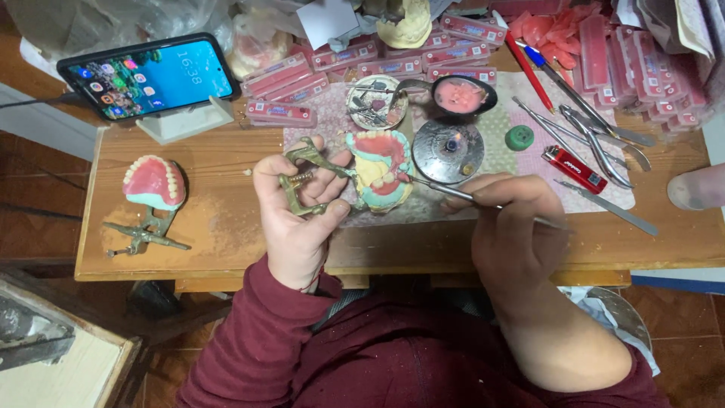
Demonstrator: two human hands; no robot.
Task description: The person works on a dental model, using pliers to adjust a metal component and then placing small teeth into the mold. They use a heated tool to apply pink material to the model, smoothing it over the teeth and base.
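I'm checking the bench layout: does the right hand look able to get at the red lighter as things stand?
Probably yes. The red lighter lies in the open on the patterned cloth, just beyond the right hand, with nothing over it. But that hand is already holding a thin metal tool, so it would need freeing first.

Pink-and-teal denture model (pixel 381 168), brass frame (pixel 302 181), maroon sleeves (pixel 249 340)

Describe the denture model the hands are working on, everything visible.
The denture model is a pink wax base with a row of pale teeth, set on greenish-yellow plaster casts and mounted in a brass-coloured hinged articulator. It is held tilted above the wooden table, teeth facing up. The left hand grips the articulator frame; the right hand holds a thin metal instrument whose tip meets the wax.
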